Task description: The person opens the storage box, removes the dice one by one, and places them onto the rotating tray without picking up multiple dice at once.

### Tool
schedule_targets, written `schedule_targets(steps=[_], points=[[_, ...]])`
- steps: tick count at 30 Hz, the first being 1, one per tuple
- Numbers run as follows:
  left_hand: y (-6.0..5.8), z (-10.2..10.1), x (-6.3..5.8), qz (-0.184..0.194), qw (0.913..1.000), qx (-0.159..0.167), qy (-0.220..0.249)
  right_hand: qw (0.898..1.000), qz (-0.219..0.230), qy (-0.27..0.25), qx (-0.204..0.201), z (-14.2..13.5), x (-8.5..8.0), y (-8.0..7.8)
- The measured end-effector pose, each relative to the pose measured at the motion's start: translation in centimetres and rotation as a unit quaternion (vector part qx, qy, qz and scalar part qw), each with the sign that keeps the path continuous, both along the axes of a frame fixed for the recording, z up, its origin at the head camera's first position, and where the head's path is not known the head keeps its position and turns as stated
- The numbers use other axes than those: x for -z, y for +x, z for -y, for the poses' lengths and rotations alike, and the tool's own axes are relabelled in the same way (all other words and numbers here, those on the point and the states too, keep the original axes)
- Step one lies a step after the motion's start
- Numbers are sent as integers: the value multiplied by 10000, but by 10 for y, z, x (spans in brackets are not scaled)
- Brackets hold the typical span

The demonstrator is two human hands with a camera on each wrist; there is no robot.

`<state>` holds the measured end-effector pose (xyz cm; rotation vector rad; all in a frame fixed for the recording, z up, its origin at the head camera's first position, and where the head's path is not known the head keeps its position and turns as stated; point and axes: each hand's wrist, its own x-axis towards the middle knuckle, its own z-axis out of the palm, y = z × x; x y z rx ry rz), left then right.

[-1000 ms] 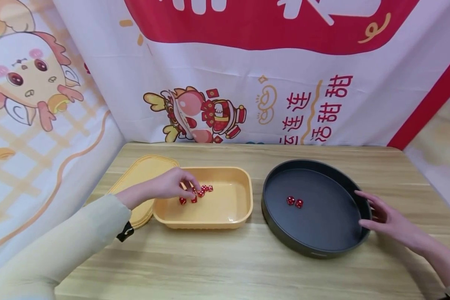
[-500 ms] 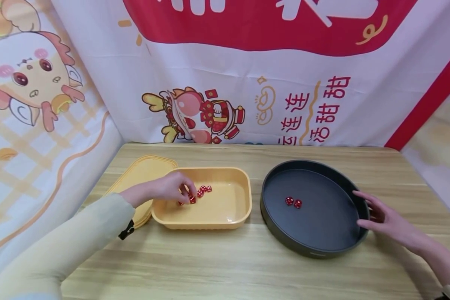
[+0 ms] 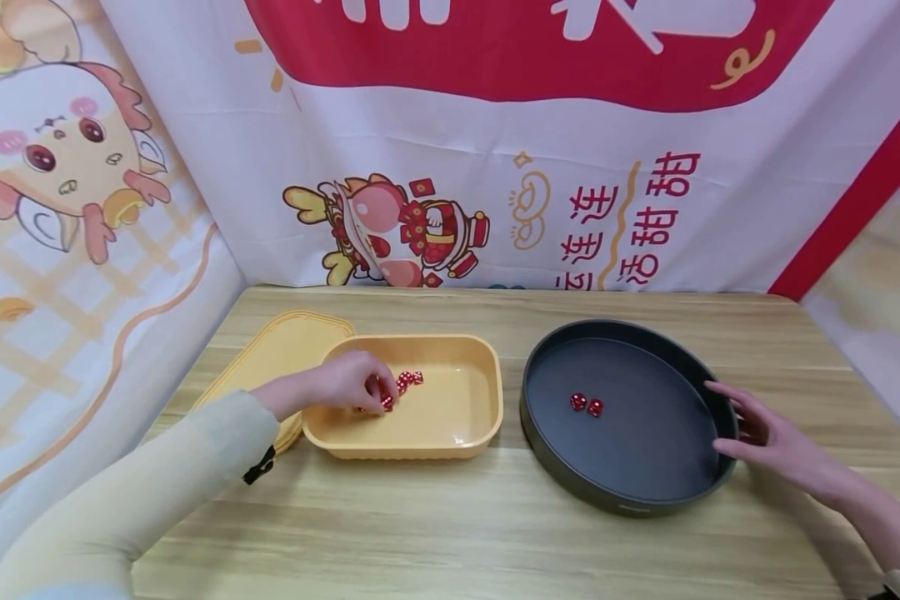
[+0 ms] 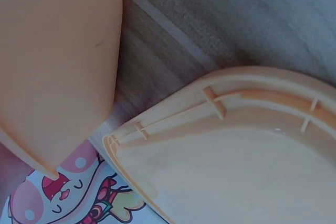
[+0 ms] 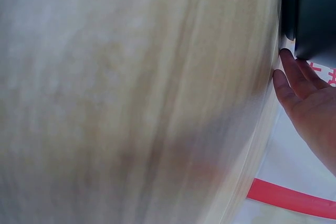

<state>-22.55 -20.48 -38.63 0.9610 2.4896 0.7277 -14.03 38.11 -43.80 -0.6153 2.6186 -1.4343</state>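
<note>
My left hand reaches down into a yellow rectangular box. Its thumb and fingers close around a red die, and part of that spot is hidden by the fingers. Several more red dice with white pips lie just beyond the fingertips. To the right stands a round dark grey pan with two red dice on its floor. My right hand holds the pan's right side, thumb and forefinger over the rim. In the right wrist view, fingers meet the dark pan wall.
A yellow lid lies left of the box, partly under it and behind the left forearm. Both vessels rest on a wood-grain table. A printed white cloth hangs along the table's back edge.
My left hand has shifted slightly within the box, its fingers drawing together around a die. The right hand stays at the pan's rim, and the two dice in the pan lie as before.
</note>
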Motion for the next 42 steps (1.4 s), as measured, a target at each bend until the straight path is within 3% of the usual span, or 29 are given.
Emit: schedule_targets(steps=[9, 18, 21, 26, 30, 36, 42], points=[[2, 0, -2, -177, 9998, 4, -5, 9999, -130, -88, -46, 1, 0, 0], [10, -11, -21, 399, 9951, -822, 369, 9998, -149, -147, -77, 2, 0, -1], [14, -20, -31, 390, 9930, -992, 519, 9999, -135, -76, -37, 1, 1, -1], [24, -45, -46, 316, 9913, -904, 908, 9999, -108, 9, 13, 1, 2, -1], [35, -75, -49, 365, 9856, -655, 1516, 9999, -155, -58, -29, 0, 2, 0], [52, -121, -43, 382, 9725, -473, 2248, 9999, -151, 12, 4, 1, 2, 0], [65, -170, -32, 316, 9647, -547, 2556, 9999, -128, 38, 9, 0, 0, 1]])
